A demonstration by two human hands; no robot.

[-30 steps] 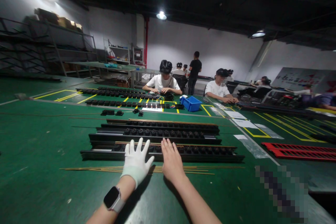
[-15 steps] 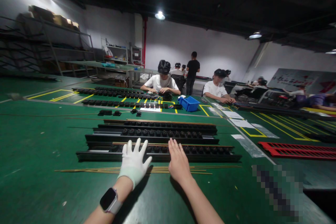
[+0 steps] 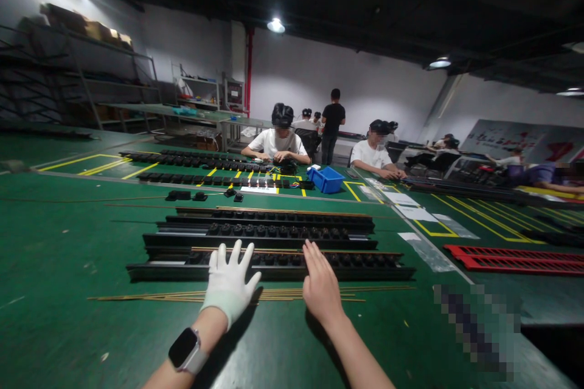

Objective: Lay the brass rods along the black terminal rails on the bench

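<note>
My left hand (image 3: 228, 282) wears a white glove and lies flat with fingers spread over thin brass rods (image 3: 150, 296) on the green table, its fingertips on the nearest long black rail (image 3: 360, 268). A smartwatch (image 3: 183, 349) sits on that wrist. My bare right hand (image 3: 320, 282) also lies flat and open, fingers stretched onto the same rail and a brass rod on top of it. Two more black rails (image 3: 274, 228) with rows of round sockets lie just behind.
Several people sit or stand at the tables beyond, near a blue bin (image 3: 327, 180) and more black rails (image 3: 196, 162). Red rails (image 3: 515, 258) lie on the right. Clear plastic bags (image 3: 426, 250) and paper sheets lie near the yellow lines. Shelving stands at the far left.
My right hand has slid to the right along the nearest rail, away from the left hand. The left hand has stayed in place.
</note>
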